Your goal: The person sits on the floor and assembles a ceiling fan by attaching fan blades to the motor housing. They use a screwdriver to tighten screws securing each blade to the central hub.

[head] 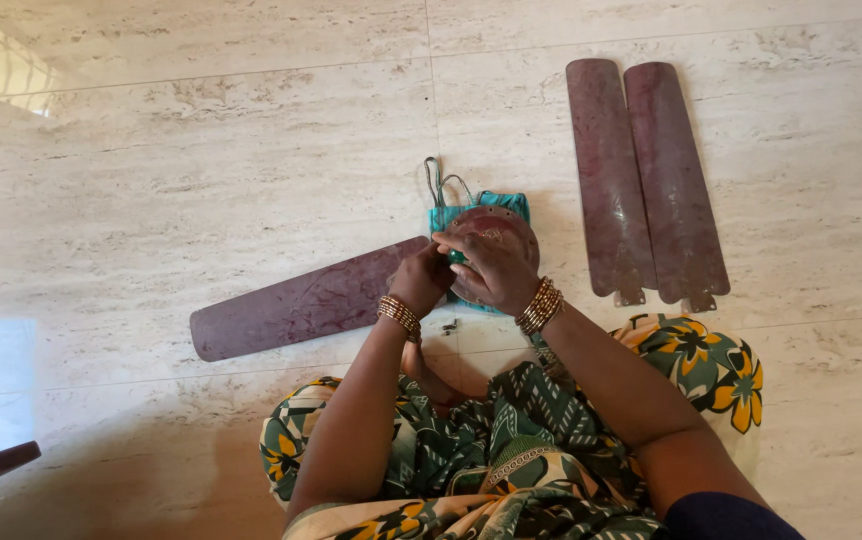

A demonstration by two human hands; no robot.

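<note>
Since the cam looks straight down, nearest thing is the lap: green/yellow patterned cloth [511, 450] over crossed legs, person seated on pale marble floor [181, 170].

Both forearms run up from frame bottom, bead bangles at each wrist. Left hand [421, 280] and right hand [491, 268] meet over a round maroon fan motor housing [496, 222] sitting on the floor just ahead of the knees. Right hand lies over the housing's near half, fingers bent and pressed together, covering most of it. Left-hand fingers curled tight at the housing's left edge, tips pinching smth small where the blade root meets it; can't tell what, too small/hidden. Hands are touching or nearly so.

Key relation: attached fan blade [301, 305] has its root right under the left fingertips; long axis runs away from the hub to the person's left and slightly back toward them, far end rounded. So left hand is the nearer one to the blade joint, right hand is on the hub itself.

Couple of small dark bits [449, 325], prob screws, on the floor just below the hands, between the wrists.

Behind the housing, touching or under it: teal cloth bag [481, 205] w/ strap loops pointing away.

Further out, to the right and well apart from the hub: two loose fan blades [646, 180] side by side, edges touching, long axes running near-to-far, metal mounting brackets at the near ends.
</note>
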